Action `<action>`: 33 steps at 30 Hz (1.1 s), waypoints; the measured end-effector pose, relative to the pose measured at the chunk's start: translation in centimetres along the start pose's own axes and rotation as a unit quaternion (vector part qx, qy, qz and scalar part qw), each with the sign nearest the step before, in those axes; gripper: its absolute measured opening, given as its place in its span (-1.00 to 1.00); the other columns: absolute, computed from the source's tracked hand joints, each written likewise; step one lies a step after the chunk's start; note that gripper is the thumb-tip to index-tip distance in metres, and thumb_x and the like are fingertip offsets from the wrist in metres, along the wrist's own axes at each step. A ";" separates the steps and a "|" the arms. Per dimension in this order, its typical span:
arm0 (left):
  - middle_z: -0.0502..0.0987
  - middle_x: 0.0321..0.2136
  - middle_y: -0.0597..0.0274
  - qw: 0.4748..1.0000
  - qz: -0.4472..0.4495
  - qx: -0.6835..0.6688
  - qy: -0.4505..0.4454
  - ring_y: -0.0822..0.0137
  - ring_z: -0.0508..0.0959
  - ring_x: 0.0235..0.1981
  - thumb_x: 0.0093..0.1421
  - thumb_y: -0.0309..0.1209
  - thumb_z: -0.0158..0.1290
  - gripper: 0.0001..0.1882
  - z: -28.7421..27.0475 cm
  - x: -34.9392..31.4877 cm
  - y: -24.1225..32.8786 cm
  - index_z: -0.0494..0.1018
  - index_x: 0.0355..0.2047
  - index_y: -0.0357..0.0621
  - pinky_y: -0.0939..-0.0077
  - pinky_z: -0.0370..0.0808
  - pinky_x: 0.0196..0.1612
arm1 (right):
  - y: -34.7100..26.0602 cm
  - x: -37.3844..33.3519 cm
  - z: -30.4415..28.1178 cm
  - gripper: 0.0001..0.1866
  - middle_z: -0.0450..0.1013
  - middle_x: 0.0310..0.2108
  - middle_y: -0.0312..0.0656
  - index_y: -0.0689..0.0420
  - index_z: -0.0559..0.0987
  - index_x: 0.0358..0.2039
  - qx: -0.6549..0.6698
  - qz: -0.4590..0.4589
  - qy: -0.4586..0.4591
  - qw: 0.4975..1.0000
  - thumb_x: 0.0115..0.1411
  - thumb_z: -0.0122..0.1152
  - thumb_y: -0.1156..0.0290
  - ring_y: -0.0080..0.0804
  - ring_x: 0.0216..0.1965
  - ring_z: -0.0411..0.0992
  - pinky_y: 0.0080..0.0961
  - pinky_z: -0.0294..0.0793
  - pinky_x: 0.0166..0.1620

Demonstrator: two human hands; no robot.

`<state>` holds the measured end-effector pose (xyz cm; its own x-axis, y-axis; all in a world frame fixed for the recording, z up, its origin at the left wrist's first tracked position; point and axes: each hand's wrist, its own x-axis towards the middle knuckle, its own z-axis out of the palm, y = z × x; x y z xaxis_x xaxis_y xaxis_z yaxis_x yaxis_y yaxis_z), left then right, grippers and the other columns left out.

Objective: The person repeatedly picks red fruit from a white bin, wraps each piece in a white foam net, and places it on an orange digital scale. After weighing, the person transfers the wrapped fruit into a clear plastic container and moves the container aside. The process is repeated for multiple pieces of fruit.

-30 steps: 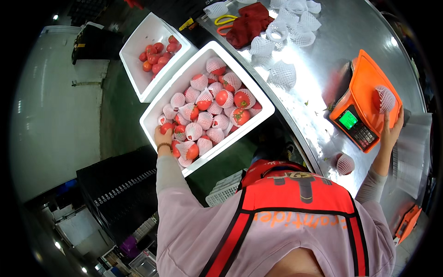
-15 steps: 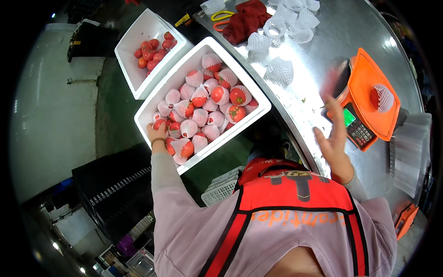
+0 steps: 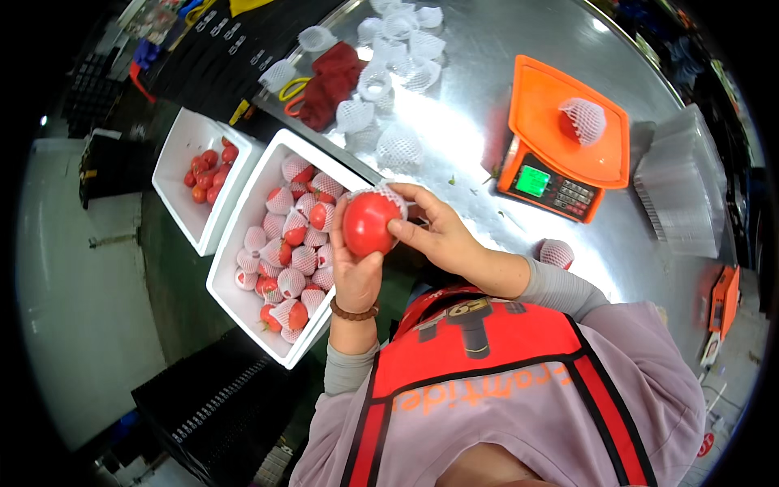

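Note:
In front of me, above the near corner of a white foam box, a large red tomato is held between both hands. My left hand wraps its left side and underside, a brown bead bracelet on the wrist. A white foam net sleeve covers the tomato's far right side, where my right hand grips with thumb and fingers. Many netted tomatoes fill the box. On the orange scale rests one netted tomato; another netted tomato lies by my right forearm.
The metal table carries loose foam net sleeves, a dark red cloth and yellow-handled scissors. Stacked clear plastic trays stand right of the scale. A second foam box with bare tomatoes is at left.
My left hand has come out of the foam box and now holds a tomato. My right hand has moved left from beside the scale onto that tomato. The whole view has shifted.

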<state>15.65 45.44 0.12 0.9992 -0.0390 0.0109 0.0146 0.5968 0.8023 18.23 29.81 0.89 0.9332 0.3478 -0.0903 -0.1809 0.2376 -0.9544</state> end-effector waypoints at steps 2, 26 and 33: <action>0.21 0.13 0.09 0.998 -0.012 0.017 -0.052 0.12 0.29 0.15 0.01 -0.18 0.21 -0.08 1.6 0.7 -0.5 -0.05 0.27 -0.10 0.18 0.26 0.19 | -0.6 -0.5 -0.8 -0.48 0.28 0.02 -0.18 0.22 0.26 0.15 -0.014 -0.036 0.039 0.998 0.21 0.14 0.42 -0.49 -0.01 0.31 -0.54 0.40 -0.03; 0.30 0.08 -0.07 0.877 -0.185 -0.422 0.135 -0.23 0.28 0.09 0.15 0.07 -0.06 -0.35 -11.0 2.8 -0.2 0.23 0.12 -0.07 0.07 0.58 -0.14 | 5.4 4.8 -7.9 -0.77 0.50 -0.36 -0.22 0.11 0.39 -0.17 0.137 0.043 0.301 0.943 0.28 0.02 0.24 -0.51 -0.42 0.43 -0.55 0.37 -0.34; 0.34 0.03 0.01 0.942 -0.034 -0.192 0.272 -0.01 0.38 0.03 0.22 -0.07 -0.11 -0.50 -31.9 15.3 14.4 0.26 0.05 -0.13 0.07 0.50 -0.03 | 8.6 12.4 -10.5 -0.48 0.41 -0.15 -0.23 0.11 0.26 0.09 0.028 0.044 0.316 0.947 0.20 0.13 0.15 -0.51 -0.18 0.37 -0.55 0.33 -0.18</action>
<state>32.33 79.03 -7.17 0.8651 0.2669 -0.4248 -0.0128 0.8582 0.5132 31.53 26.60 -11.40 0.9096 -0.2401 -0.3391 -0.2671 0.2872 -0.9199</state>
